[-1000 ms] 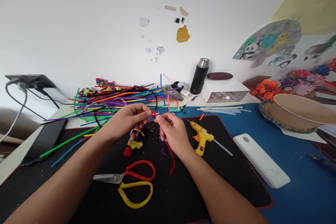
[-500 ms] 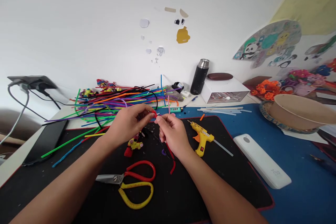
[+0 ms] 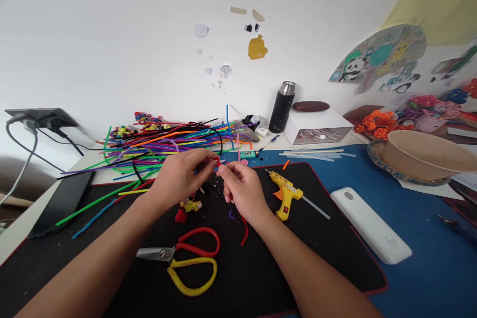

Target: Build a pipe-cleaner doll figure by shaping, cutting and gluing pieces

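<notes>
My left hand pinches a small looped end of a red pipe cleaner between thumb and fingertips. Right beside it, my right hand grips the same red strip, whose loose tail hangs below the palm. Fingertips hide most of the held part. Under my left hand lies a small yellow and red figure on the black mat. Scissors with one red and one yellow handle rest nearer to me. A yellow glue gun lies right of my right hand.
Many colourful pipe cleaners are heaped at the back left. A black flask stands beside a white box. A white oblong device and a beige bowl are at the right; a black tablet is at the left.
The view has shifted slightly. Both hands stay together at the red strip, with small finger movements; its red end now curves above the left fingertips.
</notes>
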